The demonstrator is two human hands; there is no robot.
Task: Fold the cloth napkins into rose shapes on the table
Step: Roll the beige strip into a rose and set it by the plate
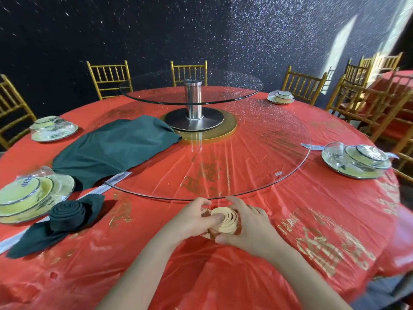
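Both hands wrap the rolled tan napkin (225,220) near the table's (223,276) front edge, left hand (192,218) w/ a finger poked in the swirl, right hand (250,227) cupped round its side, and a done dark rose napkin (67,214) sits by the left edge.

1. Overall light: moderate, even across the red plastic cover (223,276) of the worktop.
2. Background: the dark glittered wall (67,30) is dim; bright patches of light (342,43) fall on it at upper right.
3. Glare: pale streaks on the glass turntable (257,153) and on the cover's creases.
4. Distortion: wide-angle bending curves the chairs (362,104) at both edges.
5. Sharpness: slightly soft at the corners.
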